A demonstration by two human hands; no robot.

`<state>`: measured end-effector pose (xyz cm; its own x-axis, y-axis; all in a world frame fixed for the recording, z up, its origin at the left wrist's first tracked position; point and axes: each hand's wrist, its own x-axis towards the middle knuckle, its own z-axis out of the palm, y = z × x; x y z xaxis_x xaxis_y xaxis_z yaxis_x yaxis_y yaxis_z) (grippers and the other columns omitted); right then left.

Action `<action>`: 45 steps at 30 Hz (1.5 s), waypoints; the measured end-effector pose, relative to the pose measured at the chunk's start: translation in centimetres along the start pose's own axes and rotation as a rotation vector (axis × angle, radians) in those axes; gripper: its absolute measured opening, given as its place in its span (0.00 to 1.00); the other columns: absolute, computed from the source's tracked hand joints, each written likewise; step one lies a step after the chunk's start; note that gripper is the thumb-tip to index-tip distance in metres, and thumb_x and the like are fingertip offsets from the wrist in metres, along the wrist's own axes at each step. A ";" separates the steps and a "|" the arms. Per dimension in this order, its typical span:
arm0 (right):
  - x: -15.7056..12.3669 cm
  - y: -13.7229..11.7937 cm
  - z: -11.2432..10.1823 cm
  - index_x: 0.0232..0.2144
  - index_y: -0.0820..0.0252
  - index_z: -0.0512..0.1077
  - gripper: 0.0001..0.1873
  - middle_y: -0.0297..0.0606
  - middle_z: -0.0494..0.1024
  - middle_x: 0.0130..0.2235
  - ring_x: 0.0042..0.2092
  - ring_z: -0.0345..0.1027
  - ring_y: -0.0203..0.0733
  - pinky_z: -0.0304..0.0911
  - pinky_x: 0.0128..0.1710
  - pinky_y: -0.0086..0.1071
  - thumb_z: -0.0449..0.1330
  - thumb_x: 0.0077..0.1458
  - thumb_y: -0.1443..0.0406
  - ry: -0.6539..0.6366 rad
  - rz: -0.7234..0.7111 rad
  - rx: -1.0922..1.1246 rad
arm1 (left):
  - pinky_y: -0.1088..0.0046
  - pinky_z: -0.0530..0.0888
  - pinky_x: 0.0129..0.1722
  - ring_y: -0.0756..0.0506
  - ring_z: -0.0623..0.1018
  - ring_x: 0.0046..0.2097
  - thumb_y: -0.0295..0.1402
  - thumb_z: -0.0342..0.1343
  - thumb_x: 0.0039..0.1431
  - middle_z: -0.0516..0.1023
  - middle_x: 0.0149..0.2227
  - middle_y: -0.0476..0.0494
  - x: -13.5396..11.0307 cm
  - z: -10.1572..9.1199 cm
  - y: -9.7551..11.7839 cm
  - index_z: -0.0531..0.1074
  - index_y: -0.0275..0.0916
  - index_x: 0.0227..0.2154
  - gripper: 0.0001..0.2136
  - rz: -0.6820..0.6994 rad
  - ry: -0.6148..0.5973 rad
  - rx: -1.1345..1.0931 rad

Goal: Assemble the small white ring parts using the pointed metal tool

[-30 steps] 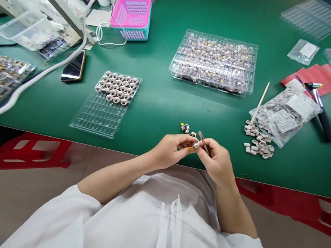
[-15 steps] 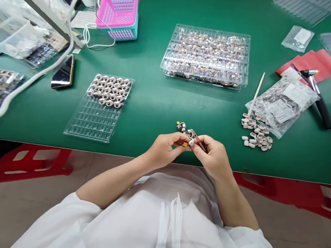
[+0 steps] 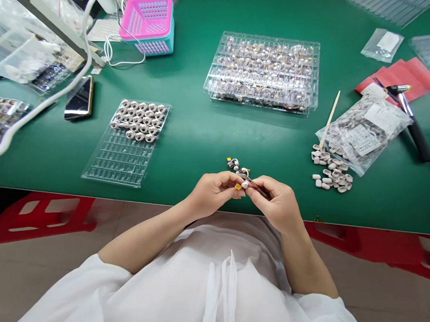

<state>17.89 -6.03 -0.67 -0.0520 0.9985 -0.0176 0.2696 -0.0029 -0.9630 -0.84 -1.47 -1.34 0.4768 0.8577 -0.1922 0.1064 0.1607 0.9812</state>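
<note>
My left hand [image 3: 210,193] is closed, its thumb and fingertips pinching a small white part with a yellow tab [image 3: 238,186]. Against the white end of that part, my right hand [image 3: 278,203] has its thumb and fingers closed around slim brownish tweezers [image 3: 261,189], whose tips lie near the left fingertips. Both hands meet just above the table's front edge. Just beyond the fingers lie small white electronic assemblies [image 3: 233,163] with yellow tabs and curled wires. The fingers partly hide the held part, so its exact kind is unclear.
At left, a clear tray [image 3: 117,155] holds rows of beige shells. Stacked clear trays [image 3: 262,74] with assemblies stand ahead. Loose beige caps [image 3: 336,178], a bag of caps [image 3: 366,131], a wooden stick [image 3: 334,107] and a black-handled tool [image 3: 416,134] are at right. A phone [image 3: 79,99] lies far left.
The tweezers have tilted lower, their tips now nearer the part and the left fingertips. The small part has turned slightly between the fingers. The whole view has shifted slightly.
</note>
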 end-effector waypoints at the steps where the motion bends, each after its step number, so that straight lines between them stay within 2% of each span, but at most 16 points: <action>1: -0.1 0.1 0.0 0.33 0.58 0.77 0.04 0.32 0.74 0.29 0.28 0.63 0.32 0.57 0.25 0.27 0.61 0.59 0.66 0.005 -0.035 -0.001 | 0.72 0.81 0.37 0.48 0.83 0.31 0.34 0.65 0.54 0.83 0.31 0.45 0.0 0.0 0.0 0.77 0.35 0.35 0.09 -0.023 0.003 -0.044; 6: -0.5 0.8 0.0 0.39 0.56 0.79 0.08 0.37 0.79 0.36 0.31 0.69 0.34 0.62 0.26 0.27 0.61 0.59 0.70 0.042 -0.276 -0.034 | 0.73 0.81 0.34 0.48 0.82 0.29 0.37 0.70 0.48 0.82 0.27 0.47 0.1 -0.1 0.7 0.76 0.34 0.33 0.14 -0.113 0.029 -0.184; 10: -0.7 1.5 0.2 0.40 0.55 0.77 0.09 0.38 0.79 0.38 0.33 0.71 0.35 0.67 0.28 0.27 0.60 0.59 0.72 0.080 -0.428 -0.155 | 0.71 0.81 0.35 0.48 0.81 0.29 0.38 0.71 0.47 0.82 0.27 0.46 0.0 0.0 1.3 0.76 0.33 0.32 0.15 -0.151 0.025 -0.237; 14: -0.8 1.7 0.5 0.40 0.55 0.75 0.08 0.39 0.79 0.38 0.33 0.71 0.36 0.69 0.30 0.29 0.59 0.60 0.70 0.072 -0.420 -0.212 | 0.70 0.81 0.35 0.48 0.81 0.29 0.38 0.72 0.46 0.82 0.27 0.46 -0.2 0.1 1.3 0.77 0.33 0.32 0.16 -0.188 0.011 -0.259; 18: -1.0 1.2 0.6 0.38 0.56 0.75 0.05 0.38 0.78 0.36 0.28 0.67 0.33 0.62 0.22 0.27 0.60 0.60 0.68 0.076 -0.306 -0.117 | 0.71 0.80 0.35 0.48 0.81 0.29 0.35 0.73 0.45 0.82 0.26 0.46 -0.4 0.1 1.3 0.77 0.33 0.32 0.15 -0.197 0.018 -0.286; 20: -1.0 0.9 0.6 0.37 0.56 0.75 0.05 0.37 0.78 0.35 0.27 0.66 0.33 0.60 0.21 0.27 0.60 0.60 0.68 0.080 -0.298 -0.089 | 0.73 0.80 0.34 0.49 0.81 0.29 0.34 0.73 0.45 0.82 0.26 0.46 -0.5 0.1 1.3 0.77 0.33 0.32 0.14 -0.193 0.021 -0.293; 25: -0.9 1.1 0.5 0.41 0.55 0.74 0.10 0.39 0.79 0.38 0.35 0.73 0.36 0.69 0.31 0.29 0.58 0.60 0.72 0.046 -0.469 -0.246 | 0.74 0.79 0.34 0.50 0.81 0.29 0.33 0.72 0.47 0.81 0.26 0.48 -0.6 0.1 1.2 0.77 0.33 0.31 0.13 -0.185 0.017 -0.294; 29: -0.7 1.6 0.5 0.44 0.54 0.72 0.13 0.40 0.79 0.39 0.37 0.75 0.38 0.72 0.34 0.31 0.57 0.60 0.73 0.062 -0.559 -0.348 | 0.73 0.80 0.36 0.50 0.81 0.29 0.35 0.72 0.47 0.82 0.27 0.47 -0.5 0.0 1.3 0.76 0.32 0.33 0.14 -0.210 0.013 -0.334; 33: -0.7 1.7 0.4 0.46 0.53 0.71 0.15 0.40 0.79 0.38 0.37 0.75 0.41 0.73 0.36 0.34 0.57 0.59 0.73 0.162 -0.628 -0.411 | 0.68 0.81 0.41 0.47 0.83 0.34 0.37 0.72 0.49 0.83 0.34 0.42 -0.2 -0.5 1.5 0.76 0.33 0.39 0.18 -0.267 -0.105 -0.489; 35: -0.7 1.6 0.3 0.47 0.53 0.71 0.16 0.40 0.79 0.37 0.37 0.75 0.41 0.73 0.36 0.33 0.57 0.58 0.74 0.180 -0.664 -0.424 | 0.69 0.81 0.39 0.46 0.84 0.35 0.39 0.71 0.50 0.84 0.34 0.40 0.0 -0.8 1.5 0.75 0.33 0.41 0.19 -0.308 -0.159 -0.577; 39: -0.7 1.4 0.2 0.50 0.52 0.70 0.18 0.40 0.79 0.37 0.33 0.74 0.39 0.71 0.33 0.31 0.56 0.59 0.73 0.099 -0.743 -0.441 | 0.74 0.80 0.32 0.48 0.82 0.29 0.41 0.70 0.51 0.82 0.29 0.42 0.4 -1.5 1.3 0.77 0.32 0.36 0.17 -0.392 -0.228 -0.628; 42: -0.6 1.4 0.1 0.51 0.51 0.70 0.19 0.40 0.80 0.38 0.32 0.74 0.39 0.70 0.32 0.32 0.56 0.60 0.72 0.047 -0.797 -0.506 | 0.75 0.79 0.31 0.49 0.81 0.29 0.39 0.71 0.50 0.81 0.29 0.41 0.4 -1.9 1.4 0.79 0.32 0.32 0.14 -0.461 -0.330 -0.611; 45: -0.6 1.4 -0.3 0.55 0.52 0.69 0.22 0.40 0.81 0.39 0.32 0.74 0.40 0.70 0.33 0.34 0.58 0.59 0.72 0.000 -0.843 -0.545 | 0.76 0.79 0.31 0.50 0.80 0.29 0.35 0.72 0.49 0.82 0.29 0.42 0.4 -2.2 1.8 0.80 0.32 0.32 0.12 -0.501 -0.356 -0.593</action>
<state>18.59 -6.63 -1.96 -0.4289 0.6628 0.6138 0.5482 0.7310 -0.4063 -2.40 0.23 0.42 0.7518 0.4284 -0.5013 -0.0487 0.7942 0.6058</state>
